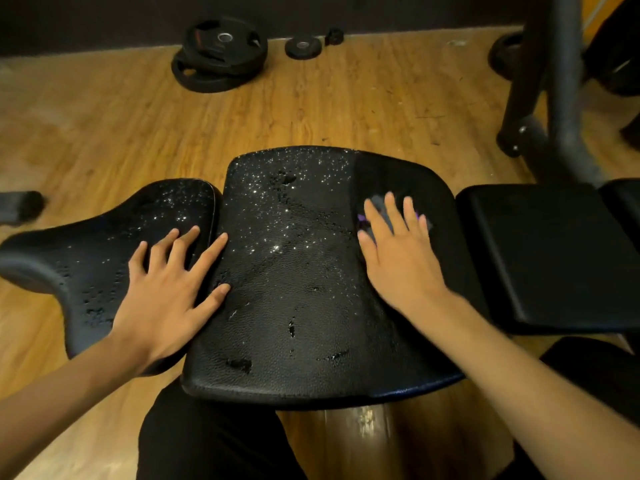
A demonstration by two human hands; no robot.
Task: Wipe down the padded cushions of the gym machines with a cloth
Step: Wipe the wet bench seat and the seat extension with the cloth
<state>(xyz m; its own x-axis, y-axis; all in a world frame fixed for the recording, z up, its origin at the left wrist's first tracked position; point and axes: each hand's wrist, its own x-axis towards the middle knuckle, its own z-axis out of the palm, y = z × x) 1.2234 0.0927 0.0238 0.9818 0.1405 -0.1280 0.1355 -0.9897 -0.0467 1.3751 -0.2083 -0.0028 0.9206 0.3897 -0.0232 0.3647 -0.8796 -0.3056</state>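
Wood floor (311,105) surrounds the wet middle cushion (294,271). Your right grip (394,251) presses the cloth (379,204) flat-fingered; your left grip (162,289) lies splayed, holding nothing. The unpinched cloth could slip free, smearing droplets.

Wet black padded cushion (294,271), grey cloth (378,203) on its right side, wooden floor (104,126), stacked weight plates (218,53)

The black middle cushion (294,289) is lying flat, glistening with droplets except along its right side, where a grey-and-purple cloth (380,206) is sitting. The left cushion (104,244), just beside it, is beading too.
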